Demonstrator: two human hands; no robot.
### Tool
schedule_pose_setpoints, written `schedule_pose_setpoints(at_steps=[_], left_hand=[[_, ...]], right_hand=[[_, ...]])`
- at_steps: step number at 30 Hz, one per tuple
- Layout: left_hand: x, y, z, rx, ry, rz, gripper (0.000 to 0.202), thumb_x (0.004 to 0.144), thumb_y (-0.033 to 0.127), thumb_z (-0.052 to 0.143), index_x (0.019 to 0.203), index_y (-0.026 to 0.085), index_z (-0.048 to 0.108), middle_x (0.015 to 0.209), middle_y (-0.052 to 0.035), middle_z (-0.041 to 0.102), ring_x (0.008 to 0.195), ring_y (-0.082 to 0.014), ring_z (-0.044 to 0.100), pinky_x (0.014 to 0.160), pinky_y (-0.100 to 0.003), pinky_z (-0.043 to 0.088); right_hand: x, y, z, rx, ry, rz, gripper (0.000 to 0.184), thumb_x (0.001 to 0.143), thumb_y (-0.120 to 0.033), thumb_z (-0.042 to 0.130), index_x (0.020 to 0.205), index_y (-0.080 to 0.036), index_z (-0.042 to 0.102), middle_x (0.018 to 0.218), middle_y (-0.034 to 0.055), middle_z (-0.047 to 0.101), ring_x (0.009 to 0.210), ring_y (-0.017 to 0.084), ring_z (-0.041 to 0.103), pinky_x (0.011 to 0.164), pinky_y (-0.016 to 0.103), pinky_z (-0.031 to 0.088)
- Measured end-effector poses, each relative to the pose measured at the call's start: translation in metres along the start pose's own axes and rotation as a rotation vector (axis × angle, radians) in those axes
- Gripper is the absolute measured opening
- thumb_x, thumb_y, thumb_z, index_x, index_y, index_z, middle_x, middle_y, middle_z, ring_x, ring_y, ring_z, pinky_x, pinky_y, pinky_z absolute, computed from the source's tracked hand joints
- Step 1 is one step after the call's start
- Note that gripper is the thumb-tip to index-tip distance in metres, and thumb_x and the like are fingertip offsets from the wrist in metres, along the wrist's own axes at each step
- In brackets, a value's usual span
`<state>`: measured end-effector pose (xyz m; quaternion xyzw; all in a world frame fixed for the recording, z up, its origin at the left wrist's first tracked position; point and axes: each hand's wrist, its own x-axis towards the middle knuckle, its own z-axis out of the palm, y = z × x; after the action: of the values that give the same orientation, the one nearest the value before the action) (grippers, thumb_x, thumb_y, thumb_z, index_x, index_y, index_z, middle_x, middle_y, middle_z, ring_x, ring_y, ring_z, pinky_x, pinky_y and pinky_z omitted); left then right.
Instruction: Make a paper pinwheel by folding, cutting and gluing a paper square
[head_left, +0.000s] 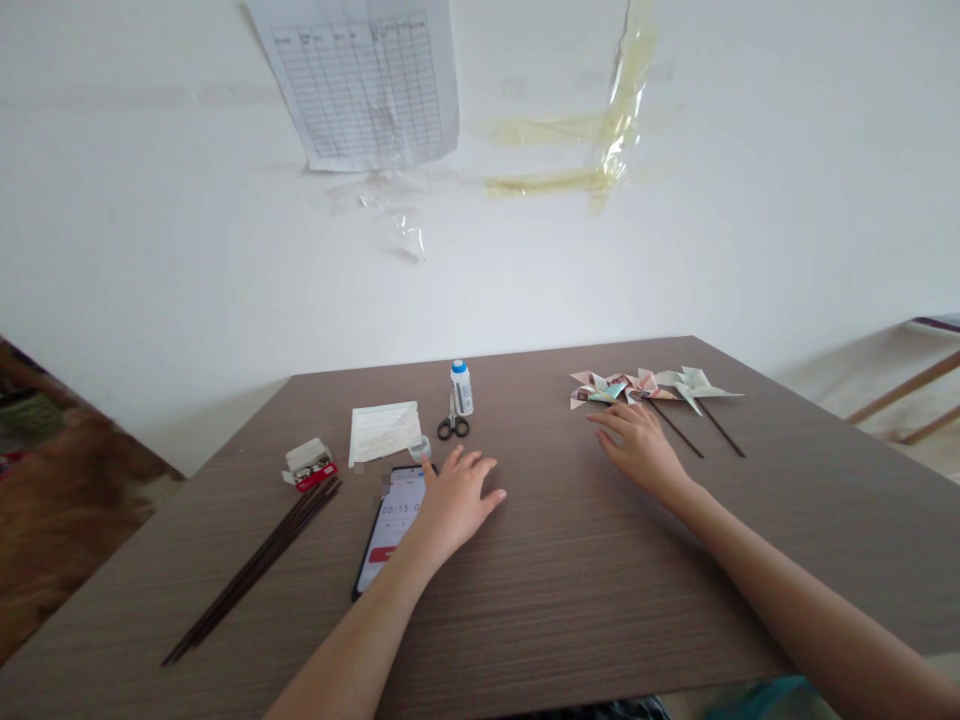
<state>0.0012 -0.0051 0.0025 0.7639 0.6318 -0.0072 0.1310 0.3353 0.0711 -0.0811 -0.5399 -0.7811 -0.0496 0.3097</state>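
My left hand (pixel 459 497) is open, fingers apart, over the right edge of a phone (pixel 388 525) that shows a running-time display. Just beyond its fingertips are a small clear plastic cup (pixel 419 449) and black-handled scissors (pixel 453 427). My right hand (pixel 636 441) is also open and holds nothing I can see. Its fingertips are close to several paper pinwheels (pixel 641 385) on dark sticks at the back right; whether they touch is hard to tell. A white pinwheel (pixel 694 383) lies rightmost, partly beside the patterned ones.
A glue bottle (pixel 462 388) with a blue cap stands behind the scissors. White paper sheets (pixel 384 432) lie left of it. Further left are an opened small red-and-white box (pixel 309 464) and several dark sticks (pixel 251 572). A wall (pixel 525 290) borders the table's (pixel 570 570) back.
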Motion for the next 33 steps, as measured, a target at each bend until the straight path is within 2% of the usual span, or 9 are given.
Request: schedule_pose_setpoints(at_steps=[3,5,7,12,18,22,25,28,33], left_hand=[[-0.001,0.001,0.003,-0.007,-0.032,0.027,0.050,0.115,0.037,0.074,0.165,0.034,0.075,0.186,-0.0136,0.059,0.182,-0.0478,0.039,0.146,-0.090,0.012],[-0.001,0.001,0.004,0.002,-0.035,0.035,0.050,0.115,0.036,0.074,0.165,0.033,0.075,0.187,-0.0147,0.058,0.181,-0.0478,0.041,0.146,-0.090,0.011],[-0.002,0.001,0.006,0.011,-0.026,0.047,0.050,0.115,0.035,0.074,0.166,0.032,0.075,0.187,-0.0163,0.058,0.180,-0.0471,0.044,0.146,-0.090,0.013],[-0.004,0.001,0.009,0.015,0.001,0.075,0.052,0.114,0.033,0.075,0.166,0.029,0.074,0.184,-0.0186,0.061,0.176,-0.0460,0.051,0.145,-0.088,0.023],[-0.003,0.003,0.008,0.018,0.015,0.089,0.050,0.113,0.033,0.077,0.163,0.026,0.077,0.181,-0.0199,0.064,0.172,-0.0463,0.056,0.146,-0.078,0.034],[-0.002,-0.006,-0.002,-0.032,0.047,0.143,0.046,0.113,0.034,0.076,0.158,0.027,0.080,0.174,-0.0168,0.072,0.166,-0.0429,0.064,0.145,-0.072,0.040],[-0.001,-0.019,-0.019,-0.062,0.158,0.173,0.043,0.113,0.035,0.073,0.155,0.028,0.082,0.171,-0.0137,0.075,0.161,-0.0375,0.069,0.142,-0.057,0.048],[0.004,-0.041,-0.042,-0.081,0.251,0.139,0.042,0.114,0.035,0.068,0.152,0.028,0.083,0.164,-0.0103,0.080,0.153,-0.0325,0.075,0.136,-0.045,0.053],[0.022,-0.101,-0.073,0.018,0.347,-0.097,0.049,0.118,0.036,0.054,0.156,0.019,0.080,0.169,-0.0142,0.076,0.158,-0.0328,0.070,0.136,-0.042,0.050]], right_hand=[[-0.005,-0.024,0.014,0.146,-0.151,-0.165,0.046,0.113,-0.033,0.060,0.152,-0.026,0.084,0.154,0.0159,0.083,0.145,0.040,0.076,0.132,0.066,0.056],[-0.009,-0.039,0.021,0.206,-0.255,-0.214,0.050,0.114,-0.037,0.064,0.162,-0.029,0.078,0.172,0.0133,0.073,0.159,0.039,0.068,0.139,0.066,0.050],[-0.013,-0.050,0.025,0.245,-0.350,-0.235,0.054,0.116,-0.040,0.066,0.168,-0.028,0.073,0.180,0.0140,0.066,0.167,0.039,0.061,0.142,0.066,0.048],[-0.015,-0.054,0.027,0.268,-0.449,-0.222,0.051,0.120,-0.043,0.063,0.168,-0.028,0.074,0.181,0.0154,0.064,0.170,0.040,0.059,0.144,0.070,0.044],[-0.013,-0.052,0.025,0.257,-0.464,-0.213,0.053,0.120,-0.044,0.065,0.169,-0.027,0.073,0.182,0.0155,0.063,0.172,0.040,0.057,0.145,0.068,0.043],[-0.013,-0.052,0.025,0.268,-0.459,-0.201,0.052,0.120,-0.045,0.065,0.169,-0.029,0.074,0.182,0.0142,0.064,0.172,0.039,0.057,0.145,0.066,0.043],[-0.013,-0.052,0.024,0.271,-0.463,-0.200,0.053,0.120,-0.047,0.064,0.169,-0.028,0.073,0.182,0.0144,0.064,0.172,0.040,0.056,0.146,0.067,0.042],[-0.012,-0.053,0.021,0.272,-0.476,-0.197,0.054,0.120,-0.047,0.063,0.169,-0.027,0.073,0.182,0.0156,0.063,0.172,0.041,0.056,0.145,0.070,0.041],[-0.012,-0.055,0.017,0.275,-0.492,-0.197,0.053,0.121,-0.047,0.061,0.169,-0.029,0.073,0.183,0.0142,0.062,0.173,0.040,0.055,0.146,0.070,0.040]])
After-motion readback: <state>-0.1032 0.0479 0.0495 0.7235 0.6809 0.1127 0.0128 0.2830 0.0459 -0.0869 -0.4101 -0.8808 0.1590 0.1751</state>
